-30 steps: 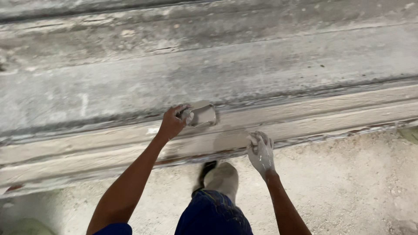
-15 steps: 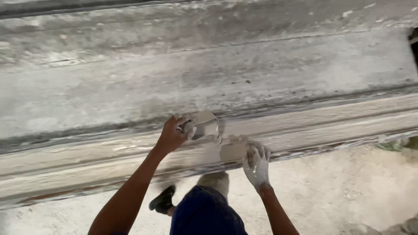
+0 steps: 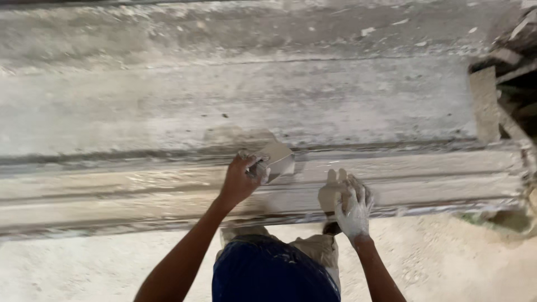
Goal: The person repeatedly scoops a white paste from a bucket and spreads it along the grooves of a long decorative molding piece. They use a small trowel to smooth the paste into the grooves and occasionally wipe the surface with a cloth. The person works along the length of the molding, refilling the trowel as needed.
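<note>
grey-white plaster coats the long moulded cornice (image 3: 112, 190) that runs across in front of us. moving rightward, our left hand (image 3: 239, 180) is clenched around the handle of a small flat trowel (image 3: 275, 159), whose blade lies against the upper step of the moulding, just under the rough slab (image 3: 224, 106) above. next, our right hand (image 3: 352, 207), in a plaster-smeared glove, is released, fingers spread and pressed flat on the lower band of the cornice. at far right we see a dark broken gap (image 3: 512, 72) in the wall.
</note>
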